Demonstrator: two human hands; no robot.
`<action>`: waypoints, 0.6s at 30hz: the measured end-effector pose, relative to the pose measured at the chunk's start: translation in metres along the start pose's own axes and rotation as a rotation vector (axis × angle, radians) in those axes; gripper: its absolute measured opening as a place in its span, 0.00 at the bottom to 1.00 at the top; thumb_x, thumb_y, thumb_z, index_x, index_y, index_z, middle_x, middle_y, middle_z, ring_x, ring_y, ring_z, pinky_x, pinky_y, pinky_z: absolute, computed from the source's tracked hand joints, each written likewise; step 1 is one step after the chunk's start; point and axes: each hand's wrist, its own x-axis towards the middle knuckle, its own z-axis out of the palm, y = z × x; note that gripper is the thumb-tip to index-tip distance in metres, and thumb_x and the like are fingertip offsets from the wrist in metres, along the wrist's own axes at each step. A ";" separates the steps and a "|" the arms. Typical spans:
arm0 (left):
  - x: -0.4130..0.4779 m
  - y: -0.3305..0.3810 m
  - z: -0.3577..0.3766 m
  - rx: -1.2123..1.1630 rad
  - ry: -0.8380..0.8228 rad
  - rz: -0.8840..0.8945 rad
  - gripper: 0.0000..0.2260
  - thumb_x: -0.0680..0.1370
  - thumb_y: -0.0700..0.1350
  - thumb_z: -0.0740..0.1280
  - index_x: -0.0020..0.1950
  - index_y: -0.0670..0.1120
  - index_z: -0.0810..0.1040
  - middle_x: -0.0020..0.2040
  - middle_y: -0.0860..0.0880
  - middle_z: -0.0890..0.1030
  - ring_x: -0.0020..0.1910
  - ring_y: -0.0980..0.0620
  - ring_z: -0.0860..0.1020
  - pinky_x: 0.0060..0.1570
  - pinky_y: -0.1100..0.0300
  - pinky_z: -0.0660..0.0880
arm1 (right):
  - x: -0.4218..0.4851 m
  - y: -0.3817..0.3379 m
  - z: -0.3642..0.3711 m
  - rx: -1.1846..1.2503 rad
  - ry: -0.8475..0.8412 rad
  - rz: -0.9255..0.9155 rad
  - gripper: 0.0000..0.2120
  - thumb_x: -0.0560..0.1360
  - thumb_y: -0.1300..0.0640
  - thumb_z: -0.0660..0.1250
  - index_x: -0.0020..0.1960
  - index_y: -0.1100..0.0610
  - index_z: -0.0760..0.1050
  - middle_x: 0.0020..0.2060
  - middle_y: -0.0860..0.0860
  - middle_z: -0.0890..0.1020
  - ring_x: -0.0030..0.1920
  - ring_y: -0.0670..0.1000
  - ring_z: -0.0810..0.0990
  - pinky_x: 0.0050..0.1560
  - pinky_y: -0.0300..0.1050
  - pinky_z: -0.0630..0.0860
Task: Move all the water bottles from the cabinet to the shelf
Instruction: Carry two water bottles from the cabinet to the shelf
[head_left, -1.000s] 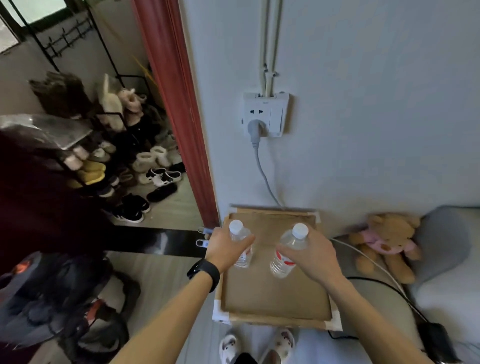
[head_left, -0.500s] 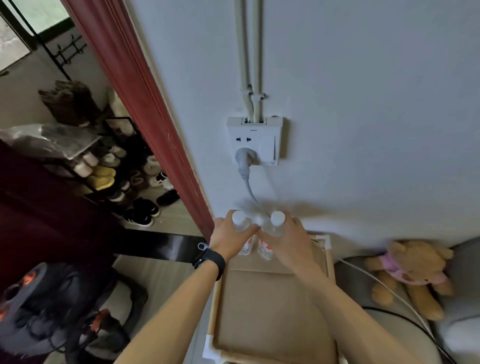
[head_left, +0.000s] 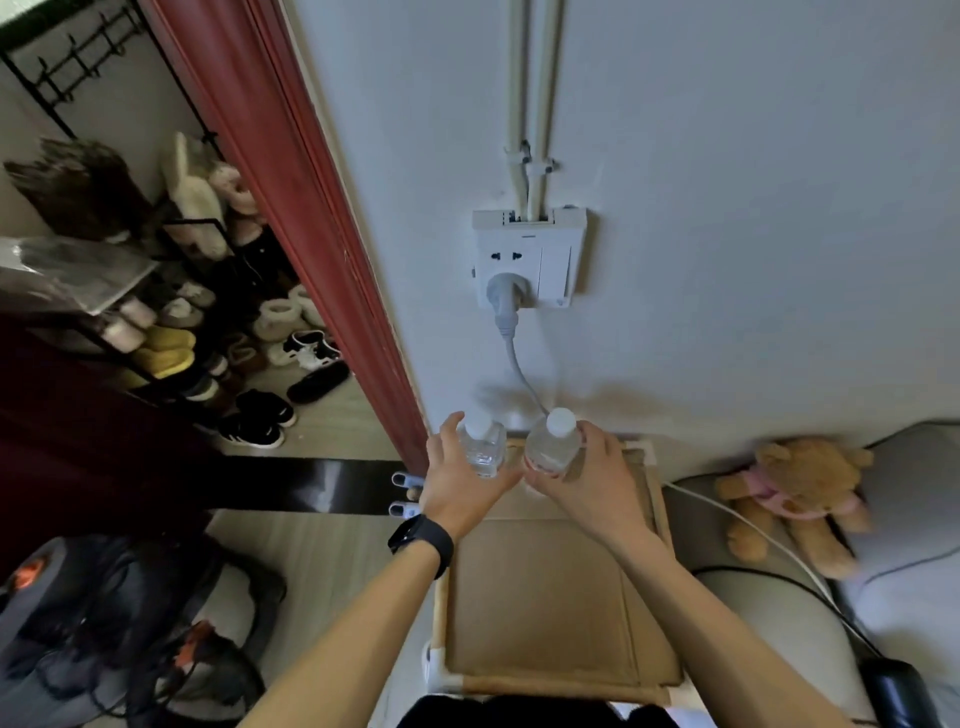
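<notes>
So you've got two clear water bottles with white caps, side by side and almost touching. The left bottle (head_left: 482, 447) is in your left hand (head_left: 457, 486), thumb and fingers curled round its body. The right bottle (head_left: 551, 448) is in your right hand (head_left: 592, 480) with the same wrap-around grip, and it tips a little toward its neighbour.

Both are at the far edge of the tan-topped stand (head_left: 545, 597), right up by the wall. I honestly can't tell if the bases are resting on the top or just above it, since your hands cover the bottoms.

There's a black watch (head_left: 421, 540) on your left wrist. On the wall straight above the bottles is a white socket (head_left: 530, 260) with a grey plug (head_left: 503, 292) in it, and the plug's cable drops down behind the right bottle.

Off to the right a brown teddy bear (head_left: 795, 488) lies against a grey cushion (head_left: 914, 467). To the left a red door frame (head_left: 291, 208) runs up the wall edge, with a shoe rack (head_left: 171, 322) full of shoes past it. A dark bag (head_left: 104, 623) sits on the floor at lower left.
</notes>
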 end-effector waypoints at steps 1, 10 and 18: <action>-0.001 0.003 0.004 0.025 0.043 -0.025 0.44 0.61 0.71 0.73 0.69 0.61 0.55 0.64 0.56 0.63 0.56 0.55 0.70 0.48 0.58 0.70 | 0.001 0.001 -0.001 -0.033 -0.009 0.004 0.44 0.62 0.29 0.72 0.70 0.50 0.65 0.64 0.52 0.73 0.62 0.54 0.74 0.53 0.48 0.74; 0.027 0.011 -0.024 0.062 -0.117 0.059 0.29 0.68 0.52 0.77 0.66 0.55 0.69 0.56 0.56 0.75 0.54 0.53 0.76 0.52 0.58 0.74 | 0.019 0.000 -0.016 -0.071 -0.193 -0.085 0.37 0.67 0.39 0.74 0.70 0.52 0.66 0.62 0.52 0.76 0.59 0.54 0.76 0.50 0.46 0.71; 0.039 0.007 -0.051 0.134 -0.231 0.114 0.41 0.66 0.46 0.79 0.75 0.55 0.64 0.66 0.51 0.74 0.64 0.50 0.74 0.64 0.52 0.72 | 0.024 0.002 -0.025 -0.070 -0.258 -0.087 0.47 0.63 0.37 0.76 0.75 0.49 0.61 0.66 0.52 0.73 0.63 0.55 0.75 0.59 0.50 0.74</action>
